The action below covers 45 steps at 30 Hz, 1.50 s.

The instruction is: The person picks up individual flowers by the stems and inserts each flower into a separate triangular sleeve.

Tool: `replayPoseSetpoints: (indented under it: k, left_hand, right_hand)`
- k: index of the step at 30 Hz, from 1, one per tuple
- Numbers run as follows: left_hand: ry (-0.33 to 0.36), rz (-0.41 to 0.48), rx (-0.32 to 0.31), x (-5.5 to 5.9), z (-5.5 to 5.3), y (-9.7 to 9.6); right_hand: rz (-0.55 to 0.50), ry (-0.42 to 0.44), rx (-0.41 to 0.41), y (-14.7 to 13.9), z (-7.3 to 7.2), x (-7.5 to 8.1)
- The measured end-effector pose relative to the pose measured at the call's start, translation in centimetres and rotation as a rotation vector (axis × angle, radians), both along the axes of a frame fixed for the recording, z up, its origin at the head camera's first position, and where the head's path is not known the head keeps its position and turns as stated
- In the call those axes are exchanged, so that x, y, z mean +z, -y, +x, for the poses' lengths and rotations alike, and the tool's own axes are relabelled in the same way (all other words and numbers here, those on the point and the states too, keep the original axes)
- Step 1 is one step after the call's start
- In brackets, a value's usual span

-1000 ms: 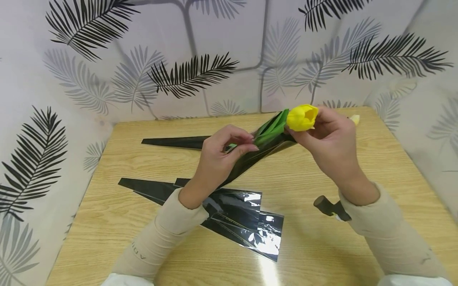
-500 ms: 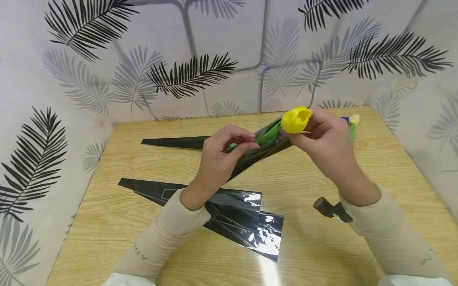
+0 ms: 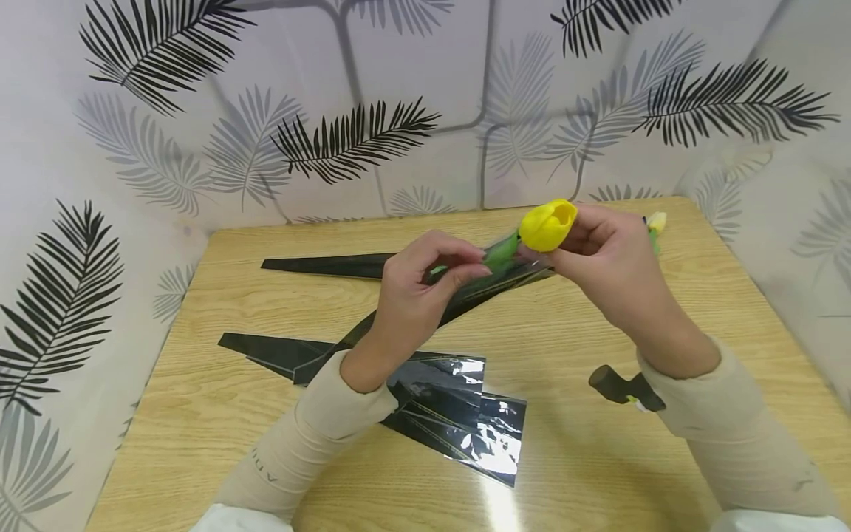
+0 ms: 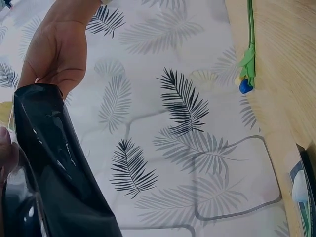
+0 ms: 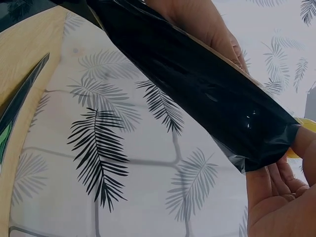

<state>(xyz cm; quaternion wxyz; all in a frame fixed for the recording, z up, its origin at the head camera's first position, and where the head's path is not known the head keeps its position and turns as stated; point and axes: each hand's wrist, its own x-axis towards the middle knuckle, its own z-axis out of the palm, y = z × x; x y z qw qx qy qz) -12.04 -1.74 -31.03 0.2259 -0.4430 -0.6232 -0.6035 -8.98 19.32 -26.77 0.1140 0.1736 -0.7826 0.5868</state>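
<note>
Head view: the yellow tulip (image 3: 548,224) lies aslant inside a black wrapper (image 3: 465,295) with a clear front, held up above the table (image 3: 558,458), its bloom at the wide end toward the far right. The left hand (image 3: 415,284) pinches with thumb and fingertips at the green leaves and the wrapper's front; which layers it catches cannot be told. The right hand (image 3: 614,270) pinches the wrapper's wide end right beside the bloom. The two grips, set apart along the length, probably steady the limp film and hold its wide end around the flower. The narrow end slants down toward the near left, passing behind the left wrist.

Around them, flat black wrappers (image 3: 435,421) lie overlapping on the near side, partly hidden by the left forearm (image 3: 299,451). Another wrapper (image 3: 319,264) lies at the far left, its right end covered by the left hand. A pale flower (image 3: 657,222) shows behind the right hand at the far right, with a blue bloom (image 4: 245,88) clearer from the left wrist. A dark stubby object (image 3: 625,388) sits by the right forearm (image 3: 738,436), which hides part of it.
</note>
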Motion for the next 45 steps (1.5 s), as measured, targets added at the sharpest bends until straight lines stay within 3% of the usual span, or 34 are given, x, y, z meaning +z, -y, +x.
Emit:
replayPoseSetpoints:
  k: [13,23,32,40,45]
  left_hand:
    - [0.05,0.001,-0.002,0.0,0.1,-0.2]
    - [0.057,0.022,-0.024,0.1,0.2,-0.4]
    - [0.066,0.004,-0.002,0.3,0.2,-0.6]
    - [0.035,0.01,0.02,0.7,-0.1,-0.1]
    - [0.015,0.039,0.017,1.0,-0.3,0.3]
  right_hand:
    - [0.053,-0.058,0.024,0.2,-0.1,-0.4]
    - [0.064,-0.048,0.015,0.3,-0.1,-0.4]
    - [0.085,-0.024,0.013,0.5,-0.1,-0.5]
    - [0.176,0.003,0.05,-0.6,0.2,1.0]
    - [0.203,-0.072,-0.006,-1.0,0.9,2.0]
